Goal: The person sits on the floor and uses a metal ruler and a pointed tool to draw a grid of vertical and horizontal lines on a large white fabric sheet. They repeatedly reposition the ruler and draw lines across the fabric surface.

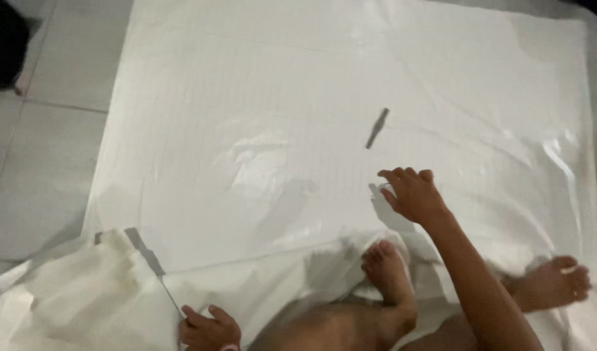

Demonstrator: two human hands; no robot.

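Small grey strip (377, 128) lying flat on the glossy white plastic sheet (259, 97), long axis near vertical, slightly tilted, just beyond the right hand (412, 193), the nearer one; that hand hovers half-open, fingers curled, empty; left hand (207, 328) closed, pinching the crumpled sheet edge on the tiled floor (45, 149)

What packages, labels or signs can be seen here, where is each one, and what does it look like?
White plastic sheet: glossy, spread flat over the tiled floor, faintly lined, no readable label.
Grey strip: small, narrow, lying on the sheet beyond the right hand.
Grey strip: on the sheet's folded corner, above the left hand.
No signs or screens.
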